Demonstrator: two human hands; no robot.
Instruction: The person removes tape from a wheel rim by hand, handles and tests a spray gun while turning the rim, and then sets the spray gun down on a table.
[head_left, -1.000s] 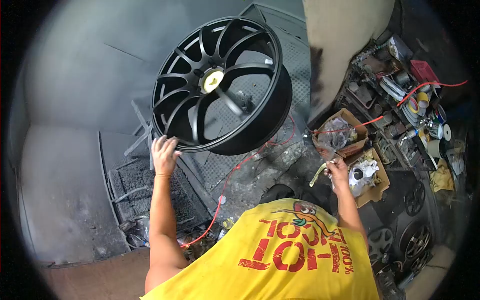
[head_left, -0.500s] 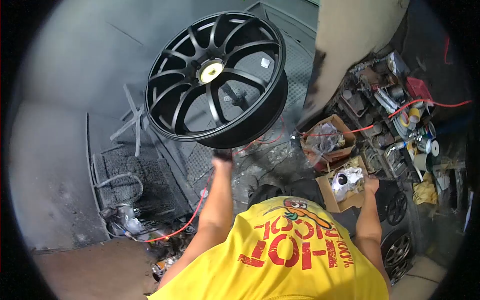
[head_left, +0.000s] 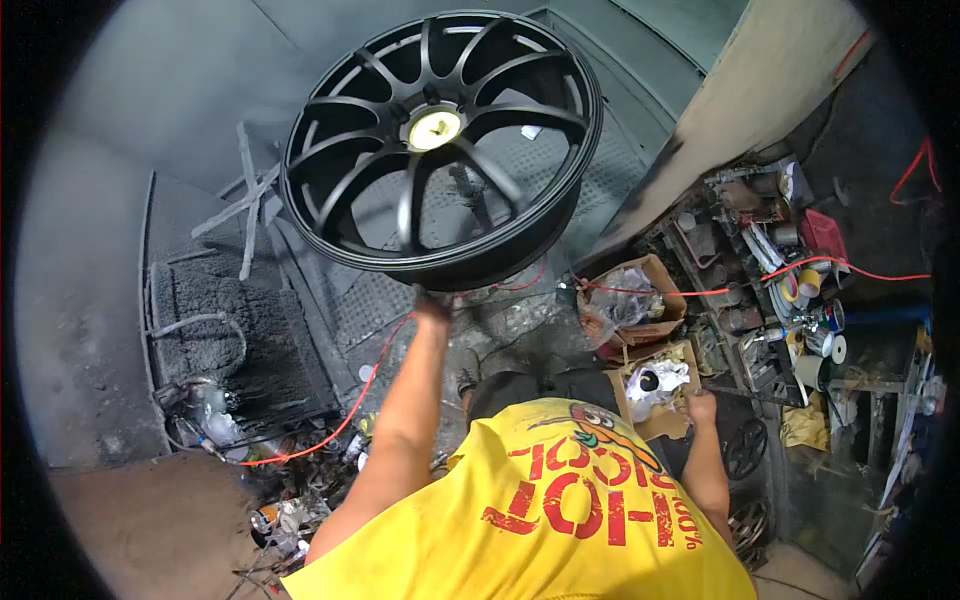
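A large matte-black car wheel rim (head_left: 410,205) fills the upper middle, tilted with its spoked face toward me. Its centre bore carries a pale yellow disc (head_left: 434,130). My left hand (head_left: 432,303) reaches up to the rim's lower edge and grips there; the dark fingers are mostly hidden against the barrel. My right hand (head_left: 702,407) is closed at the right edge of an open cardboard box (head_left: 665,426); what lies inside its fingers is hidden. In that box, crumpled white material (head_left: 668,372) surrounds a round dark object (head_left: 648,382).
A second cardboard box (head_left: 660,325) holds clear plastic. Tapes and cans crowd the shelf (head_left: 790,300) at right. A red hose (head_left: 385,365) crosses the floor, near a dust-coated dark block (head_left: 225,340) and a grey crossed frame (head_left: 245,205). More wheels (head_left: 745,448) lie at lower right.
The view has turned, so the room appears rotated clockwise. The wheel rim sits slightly higher and farther right in view. My left hand stays at its lower edge, my right by the box.
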